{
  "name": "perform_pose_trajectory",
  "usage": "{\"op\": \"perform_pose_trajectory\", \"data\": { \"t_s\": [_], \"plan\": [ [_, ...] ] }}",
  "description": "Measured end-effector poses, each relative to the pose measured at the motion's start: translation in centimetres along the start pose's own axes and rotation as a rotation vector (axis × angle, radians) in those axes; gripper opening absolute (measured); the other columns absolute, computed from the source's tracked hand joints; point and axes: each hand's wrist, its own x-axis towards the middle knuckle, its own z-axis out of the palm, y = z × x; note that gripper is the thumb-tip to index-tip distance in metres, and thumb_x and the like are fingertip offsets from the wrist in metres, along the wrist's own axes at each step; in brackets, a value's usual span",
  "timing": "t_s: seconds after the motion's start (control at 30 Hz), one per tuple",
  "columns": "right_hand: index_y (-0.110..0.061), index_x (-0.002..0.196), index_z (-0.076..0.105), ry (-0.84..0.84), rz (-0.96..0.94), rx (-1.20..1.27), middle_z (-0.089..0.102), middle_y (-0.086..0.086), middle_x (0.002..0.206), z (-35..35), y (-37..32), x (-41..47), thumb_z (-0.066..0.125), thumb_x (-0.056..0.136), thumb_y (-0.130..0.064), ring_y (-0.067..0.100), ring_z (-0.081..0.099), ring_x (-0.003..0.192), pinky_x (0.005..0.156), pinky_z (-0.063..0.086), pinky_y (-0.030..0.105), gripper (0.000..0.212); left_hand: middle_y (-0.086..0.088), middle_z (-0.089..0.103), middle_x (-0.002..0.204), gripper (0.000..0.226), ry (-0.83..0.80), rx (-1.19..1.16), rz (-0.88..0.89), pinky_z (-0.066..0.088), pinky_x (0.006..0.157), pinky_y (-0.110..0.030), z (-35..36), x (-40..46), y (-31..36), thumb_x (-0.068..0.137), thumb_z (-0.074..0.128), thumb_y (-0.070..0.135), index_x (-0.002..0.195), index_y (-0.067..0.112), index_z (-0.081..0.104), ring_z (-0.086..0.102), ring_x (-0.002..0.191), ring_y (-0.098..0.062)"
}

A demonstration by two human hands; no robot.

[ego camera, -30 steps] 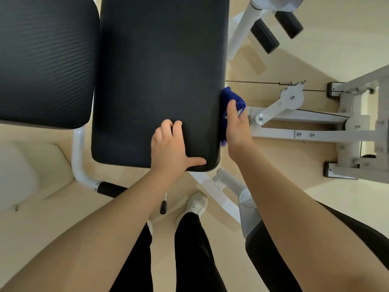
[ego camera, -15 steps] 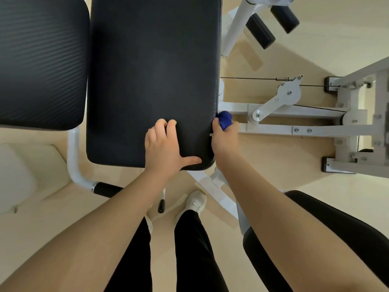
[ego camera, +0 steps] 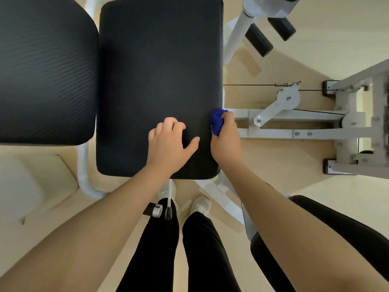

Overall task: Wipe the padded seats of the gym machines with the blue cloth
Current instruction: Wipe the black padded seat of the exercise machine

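Observation:
A long black padded seat [ego camera: 160, 76] fills the upper middle of the head view. My left hand [ego camera: 170, 144] rests on its near right part, fingers bent and thumb spread toward the right edge. My right hand [ego camera: 226, 140] grips the bunched blue cloth [ego camera: 217, 121] and holds it against the seat's right side edge. A second black pad [ego camera: 44, 70] lies to the left of the seat.
White machine frame bars, a pulley arm [ego camera: 280, 104] and a thin cable run to the right of the seat. Two black foam rollers [ego camera: 269, 36] sit at the upper right. A white tube [ego camera: 84, 178] curves at the seat's left. My legs and white shoes [ego camera: 200, 205] stand on the beige floor.
My right hand slid the cloth back along the seat's right edge toward me, then slightly forward, bunching it up. My left hand's fingers curled more while staying on the seat.

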Motion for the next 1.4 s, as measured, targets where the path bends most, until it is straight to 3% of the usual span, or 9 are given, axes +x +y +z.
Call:
{"op": "perform_pose_trajectory", "data": {
  "t_s": [0.13, 0.37, 0.57, 0.67, 0.8, 1.0, 1.2, 1.33, 1.4],
  "plan": [
    [-0.009, 0.110, 0.043, 0.078, -0.108, -0.004, 0.052, 0.010, 0.117, 0.1, -1.4, 2.9, 0.049, 0.089, 0.000, 0.020, 0.052, 0.092, 0.074, 0.041, 0.028, 0.023, -0.005, 0.042, 0.138, 0.056, 0.002, -0.047, 0.024, 0.032, 0.105, -0.036, -0.6, 1.7, -0.7, 0.087, 0.052, 0.046, 0.132, 0.013, 0.044, 0.043, 0.125, -0.022],
    [-0.010, 0.109, 0.043, 0.030, -0.004, 0.024, 0.053, 0.006, 0.099, -0.7, -0.8, 0.7, 0.044, 0.092, -0.004, 0.020, 0.049, 0.084, 0.070, 0.035, 0.028, 0.017, -0.010, 0.004, 0.158, 0.095, -0.160, 0.072, 0.054, 0.010, 0.117, -0.041, -1.2, 3.9, -2.0, 0.079, 0.053, 0.064, 0.148, 0.011, 0.014, 0.009, 0.145, -0.027],
    [-0.012, 0.109, 0.038, 0.194, 0.011, 0.109, 0.051, 0.006, 0.095, -0.9, -6.3, 8.3, 0.038, 0.094, -0.007, 0.022, 0.049, 0.081, 0.070, 0.035, 0.028, 0.016, -0.010, 0.000, 0.158, 0.108, -0.168, 0.128, 0.139, 0.008, 0.117, -0.042, -2.3, 8.1, -3.5, 0.071, 0.057, 0.069, 0.149, 0.011, 0.008, 0.005, 0.146, -0.027],
    [-0.016, 0.105, 0.035, 0.128, 0.026, 0.062, 0.051, 0.005, 0.091, -1.3, -5.8, 7.1, 0.041, 0.096, -0.009, 0.013, 0.046, 0.068, 0.056, 0.030, 0.020, 0.013, -0.011, -0.001, 0.158, 0.112, -0.186, 0.153, 0.142, 0.006, 0.118, -0.043, -3.1, 10.1, -4.2, 0.069, 0.058, 0.071, 0.149, 0.011, 0.007, 0.004, 0.146, -0.028],
    [-0.010, 0.109, 0.036, 0.066, 0.149, 0.035, 0.051, 0.003, 0.085, -1.8, -4.5, 4.7, 0.041, 0.098, -0.016, 0.016, 0.045, 0.067, 0.054, 0.028, 0.028, 0.013, -0.012, -0.001, 0.158, 0.117, -0.198, 0.263, 0.199, 0.005, 0.117, -0.045, -4.0, 12.6, -4.3, 0.065, 0.059, 0.074, 0.149, 0.011, 0.006, 0.002, 0.146, -0.030],
    [-0.014, 0.096, 0.032, 0.314, 0.113, 0.173, 0.043, -0.009, 0.070, -1.0, -8.6, 12.4, 0.046, 0.094, -0.017, 0.010, 0.044, 0.063, 0.057, 0.033, 0.027, 0.015, -0.011, -0.004, 0.159, 0.127, -0.221, 0.372, 0.241, 0.003, 0.117, -0.047, -3.0, 14.2, -4.6, 0.059, 0.054, 0.081, 0.149, 0.010, 0.000, -0.002, 0.147, -0.028],
    [-0.011, 0.094, 0.034, 0.167, 0.150, 0.275, 0.044, -0.006, 0.075, -2.1, -4.8, 11.4, 0.050, 0.095, -0.022, 0.008, 0.043, 0.065, 0.058, 0.034, 0.023, 0.019, -0.008, -0.007, 0.159, 0.131, -0.266, 0.347, 0.218, 0.004, 0.117, -0.045, -3.1, 14.5, -4.8, 0.055, 0.052, 0.084, 0.149, 0.011, -0.004, -0.002, 0.147, -0.025],
    [-0.011, 0.095, 0.035, 0.107, 0.168, 0.258, 0.046, -0.009, 0.077, -2.8, -5.2, 12.3, 0.051, 0.095, -0.021, 0.004, 0.046, 0.068, 0.056, 0.037, 0.004, 0.019, -0.007, -0.007, 0.159, 0.132, -0.312, 0.352, 0.178, 0.005, 0.117, -0.046, -3.7, 14.8, -4.0, 0.054, 0.056, 0.082, 0.149, 0.011, -0.002, -0.002, 0.147, -0.024],
    [-0.012, 0.098, 0.036, 0.097, 0.151, 0.263, 0.047, -0.008, 0.080, -2.9, -7.0, 14.8, 0.050, 0.095, -0.022, 0.004, 0.048, 0.070, 0.064, 0.039, 0.007, 0.017, -0.006, -0.008, 0.159, 0.133, -0.328, 0.357, 0.156, 0.004, 0.117, -0.045, -4.0, 14.8, -3.7, 0.054, 0.058, 0.082, 0.149, 0.011, -0.002, -0.002, 0.147, -0.023]
  ]
}}
